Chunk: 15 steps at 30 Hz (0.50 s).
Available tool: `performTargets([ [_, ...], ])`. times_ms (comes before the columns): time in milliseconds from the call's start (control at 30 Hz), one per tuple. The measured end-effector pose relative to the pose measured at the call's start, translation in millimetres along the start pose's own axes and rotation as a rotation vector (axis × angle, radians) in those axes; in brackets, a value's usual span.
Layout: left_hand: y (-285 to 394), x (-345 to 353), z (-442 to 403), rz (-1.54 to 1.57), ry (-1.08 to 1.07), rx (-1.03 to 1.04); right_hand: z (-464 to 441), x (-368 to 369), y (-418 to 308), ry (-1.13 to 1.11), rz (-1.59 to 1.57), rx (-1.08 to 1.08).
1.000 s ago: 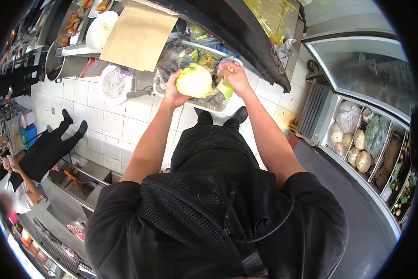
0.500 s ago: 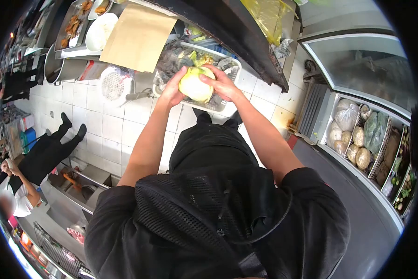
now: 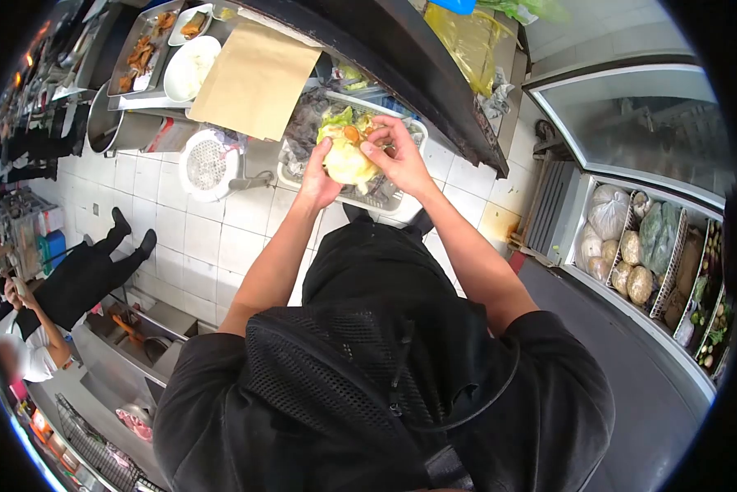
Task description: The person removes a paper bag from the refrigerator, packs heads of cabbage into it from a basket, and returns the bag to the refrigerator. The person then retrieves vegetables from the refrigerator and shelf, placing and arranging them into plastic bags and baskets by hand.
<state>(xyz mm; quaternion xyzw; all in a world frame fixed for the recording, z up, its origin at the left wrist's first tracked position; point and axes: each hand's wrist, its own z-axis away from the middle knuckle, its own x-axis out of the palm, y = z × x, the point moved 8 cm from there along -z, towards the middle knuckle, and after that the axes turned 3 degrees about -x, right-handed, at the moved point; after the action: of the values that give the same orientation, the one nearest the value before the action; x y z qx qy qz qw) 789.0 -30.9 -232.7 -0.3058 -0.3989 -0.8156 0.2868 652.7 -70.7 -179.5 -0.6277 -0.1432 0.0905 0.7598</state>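
Observation:
A pale yellow-green head of lettuce (image 3: pixel 349 164), with ragged leaf edges and orange-brown patches on its far side, is held over a white plastic basket (image 3: pixel 285 174). My left hand (image 3: pixel 319 182) is closed around its left side, the thumb up along it. The fingers of my right hand (image 3: pixel 401 160) are curled in a pinch at its upper right edge; thumb and fingertips touch the leaves there. Dark, crumpled plastic-like lining and scraps lie in the basket below.
A brown cardboard sheet (image 3: pixel 256 79) lies on the counter beside a white bowl (image 3: pixel 191 69) and a tray of food (image 3: pixel 143 53). A white perforated container (image 3: pixel 207 166) stands on the tiled floor. To the right, an open refrigerated chest (image 3: pixel 577 266) holds vegetables. Another person (image 3: pixel 73 283) is at left.
The lettuce has turned in my hands, so the ragged leaves and orange-brown patches show. My right hand has shifted from gripping its side to pinching at its upper edge.

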Motion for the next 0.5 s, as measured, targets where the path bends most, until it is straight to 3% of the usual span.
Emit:
performTargets([
  [67,4.9,-3.3,-2.3,0.018,-0.041,0.052,1.5,10.8,-27.0,-0.074,0.233,-0.105],
  [100,8.1,-2.0,-1.4,0.014,-0.043,0.054,4.0,18.5,-52.6,-0.062,0.459,-0.264],
  [200,12.3,2.1,-4.2,-0.027,-0.084,0.033,4.0,32.6,-61.8,-0.05,0.686,-0.321],
  [333,25.1,7.4,-3.7,-0.082,-0.093,0.14,-8.2,26.3,-73.8,-0.144,0.634,-0.254],
  [367,27.9,10.7,-1.6,-0.072,-0.094,0.141,-8.5,28.9,-80.3,-0.155,0.679,-0.379],
  [500,31.9,11.5,-5.2,-0.098,-0.099,0.117,-13.7,30.7,-80.3,-0.22,0.696,-0.408],
])
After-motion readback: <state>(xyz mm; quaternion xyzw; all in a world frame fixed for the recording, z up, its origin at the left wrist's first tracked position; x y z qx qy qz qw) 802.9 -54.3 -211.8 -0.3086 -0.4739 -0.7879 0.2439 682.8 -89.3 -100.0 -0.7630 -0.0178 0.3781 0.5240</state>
